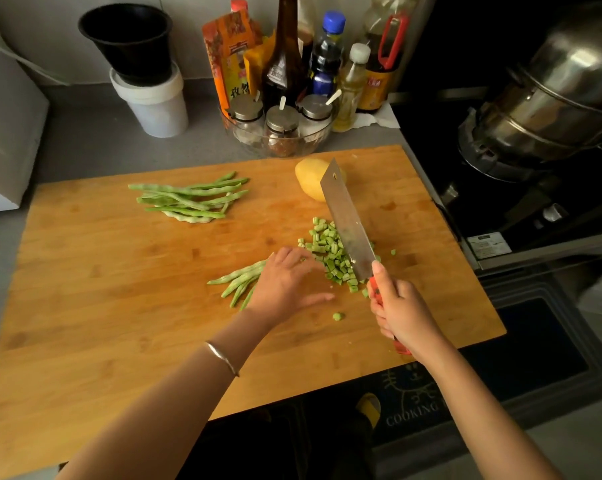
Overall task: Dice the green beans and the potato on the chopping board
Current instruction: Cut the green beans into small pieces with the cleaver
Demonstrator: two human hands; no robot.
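Wooden chopping board (119, 306) covers the grey surface (84, 133). A person's right hand (403, 310) has its fingers clenched round the red handle of a cleaver (348, 223), whose blade is tilted against a heap of diced green beans (330, 254). The left hand (285, 285) rests with fingers released and spread on a few uncut beans (237, 282). More whole beans (192, 199) lie far left, and the potato (310, 178) sits whole behind the blade.

A grey counter (95, 133) bears a wooden board (119, 306), a white tub (154, 109) and a glass bowl (313, 140). On the board lie whole beans (188, 199), diced beans (330, 258) and a potato (308, 181).
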